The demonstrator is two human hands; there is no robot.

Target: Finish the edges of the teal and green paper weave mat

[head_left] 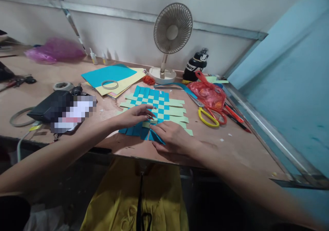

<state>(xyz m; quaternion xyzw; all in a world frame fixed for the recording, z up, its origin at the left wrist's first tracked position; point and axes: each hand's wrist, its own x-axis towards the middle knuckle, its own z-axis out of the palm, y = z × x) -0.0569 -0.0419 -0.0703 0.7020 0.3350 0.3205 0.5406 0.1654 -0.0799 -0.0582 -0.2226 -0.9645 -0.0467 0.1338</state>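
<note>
A woven paper mat [152, 104] of blue and pale green strips lies near the table's front edge. Green strip ends [177, 112] stick out at its right side. My left hand [136, 115] rests over the mat's left part, its fingers apart and slightly curled, holding nothing I can see. At the lower right of the mat, my right hand [173, 137] has its fingers and thumb closed on a blue paper strip [157, 137], which is lifted and bent. Part of the weave is hidden under both hands.
Scissors [208, 116] and a red plastic bag [209, 92] lie to the right. Behind stand a small fan [172, 30] and a black bottle [195, 66]. Paper sheets [110, 77], a black box [51, 104] and a phone [74, 114] lie to the left.
</note>
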